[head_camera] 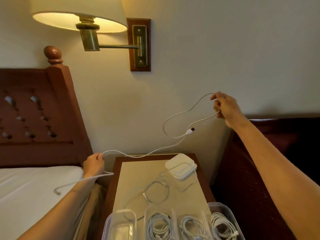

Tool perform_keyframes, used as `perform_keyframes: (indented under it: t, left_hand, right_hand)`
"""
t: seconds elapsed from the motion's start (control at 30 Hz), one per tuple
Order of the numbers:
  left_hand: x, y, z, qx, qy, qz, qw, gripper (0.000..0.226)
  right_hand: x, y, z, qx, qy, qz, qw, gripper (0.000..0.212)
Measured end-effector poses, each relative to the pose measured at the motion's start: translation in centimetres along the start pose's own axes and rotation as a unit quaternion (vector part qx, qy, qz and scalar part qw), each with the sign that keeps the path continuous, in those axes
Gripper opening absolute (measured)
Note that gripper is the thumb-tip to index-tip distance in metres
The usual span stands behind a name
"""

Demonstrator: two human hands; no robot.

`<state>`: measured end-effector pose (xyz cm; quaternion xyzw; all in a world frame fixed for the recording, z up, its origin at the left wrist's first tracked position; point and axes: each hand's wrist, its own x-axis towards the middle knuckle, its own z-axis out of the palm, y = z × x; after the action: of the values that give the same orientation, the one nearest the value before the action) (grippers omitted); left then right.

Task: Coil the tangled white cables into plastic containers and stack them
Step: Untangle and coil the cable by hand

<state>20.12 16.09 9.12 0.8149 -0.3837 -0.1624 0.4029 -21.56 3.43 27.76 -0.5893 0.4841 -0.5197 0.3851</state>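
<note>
I hold one long white cable stretched in the air above the nightstand. My right hand is raised near the wall and pinches a loop of it, the USB plug dangling below. My left hand, over the bed's edge, grips the other stretch; the cable's tail trails over my forearm onto the sheet. Another loose white cable lies on the nightstand. At the front edge stand several clear plastic containers: the left one holds no cable, the other three hold coiled white cables.
A stack of white lids sits at the nightstand's back right. A bed with a white sheet and wooden headboard is on the left. A lit wall lamp hangs above. A dark wicker chair stands to the right.
</note>
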Motion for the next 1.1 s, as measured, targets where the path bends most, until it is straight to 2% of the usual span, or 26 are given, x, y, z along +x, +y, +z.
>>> perform_keyframes:
  t: [0.07, 0.17, 0.23, 0.33, 0.4, 0.5, 0.53, 0.57, 0.63, 0.7, 0.77, 0.8, 0.87, 0.9, 0.93, 1.0, 1.07, 1.1]
  left_hand:
    - [-0.5, 2.2, 1.2, -0.019, -0.037, -0.005, 0.999, 0.026]
    - [-0.7, 4.7, 2.4, -0.129, -0.138, -0.024, 0.982, 0.020]
    - [-0.8, 5.5, 2.2, -0.179, -0.185, -0.044, 0.965, 0.021]
    - [-2.1, 7.5, 0.9, -0.220, -0.287, -0.094, 0.928, 0.022]
    - [-2.8, 9.2, 0.1, -0.328, -0.314, -0.094, 0.886, 0.022]
    - [-3.1, 11.3, -0.1, -0.575, -0.256, -0.169, 0.758, 0.021]
    - [-3.3, 11.3, 0.3, -0.596, -0.253, -0.185, 0.739, 0.022]
    - [-3.6, 10.9, 0.8, -0.575, -0.275, -0.196, 0.746, 0.022]
    - [-4.0, 9.7, 1.8, -0.421, -0.358, -0.214, 0.805, 0.021]
    - [-3.7, 9.0, 1.7, -0.250, -0.440, -0.232, 0.831, 0.048]
    - [-3.4, 9.9, 1.0, -0.181, -0.446, -0.234, 0.845, 0.061]
    - [-3.1, 10.7, 0.6, -0.147, -0.437, -0.223, 0.859, 0.061]
    - [-2.8, 11.8, 0.1, 0.036, -0.415, -0.161, 0.895, 0.048]
    - [-2.9, 12.1, -0.8, 0.174, -0.382, -0.072, 0.905, 0.042]
    - [-3.1, 12.3, -1.8, 0.283, -0.333, -0.015, 0.899, 0.037]
    - [-2.7, 12.1, -3.8, 0.366, -0.316, -0.003, 0.875, 0.031]
    - [-2.6, 12.2, -5.4, 0.351, -0.365, -0.024, 0.862, 0.026]
    - [-2.6, 12.2, -5.6, 0.312, -0.370, -0.033, 0.874, 0.023]
  right_hand:
    - [-0.5, -1.9, 2.7, -0.060, -0.085, -0.018, 0.994, 0.034]
    - [-1.3, -4.1, 5.3, -0.123, -0.144, -0.053, 0.980, 0.037]
    - [-1.5, -5.0, 6.0, -0.136, -0.152, -0.068, 0.977, 0.037]
    - [-1.3, -5.5, 6.4, -0.097, -0.130, -0.054, 0.985, 0.030]
    - [-1.3, -5.7, 6.6, -0.062, -0.121, -0.031, 0.990, 0.022]
    - [-1.8, -6.4, 6.8, 0.042, -0.138, 0.011, 0.990, 0.018]
    - [-1.9, -6.9, 6.9, 0.086, -0.141, 0.022, 0.986, 0.019]
    - [-2.0, -7.3, 7.0, 0.126, -0.139, 0.030, 0.982, 0.020]
    - [-2.0, -8.5, 6.9, 0.188, -0.122, 0.033, 0.974, 0.019]
    - [-2.0, -9.5, 6.8, 0.210, -0.117, 0.023, 0.970, 0.018]
    - [-2.0, -10.1, 6.6, 0.217, -0.124, 0.018, 0.968, 0.019]
    - [-2.1, -10.3, 6.5, 0.220, -0.128, 0.017, 0.967, 0.020]
    - [-2.3, -10.4, 6.4, 0.221, -0.126, 0.014, 0.967, 0.021]
    - [-2.3, -10.4, 6.3, 0.219, -0.122, 0.011, 0.968, 0.020]
    - [-2.4, -10.3, 6.2, 0.216, -0.117, 0.008, 0.969, 0.020]
    - [-2.5, -9.9, 6.1, 0.214, -0.108, 0.004, 0.971, 0.016]
    - [-2.6, -9.3, 5.9, 0.204, -0.103, 0.003, 0.974, 0.014]
    - [-2.6, -9.0, 6.0, 0.190, -0.102, 0.004, 0.977, 0.014]
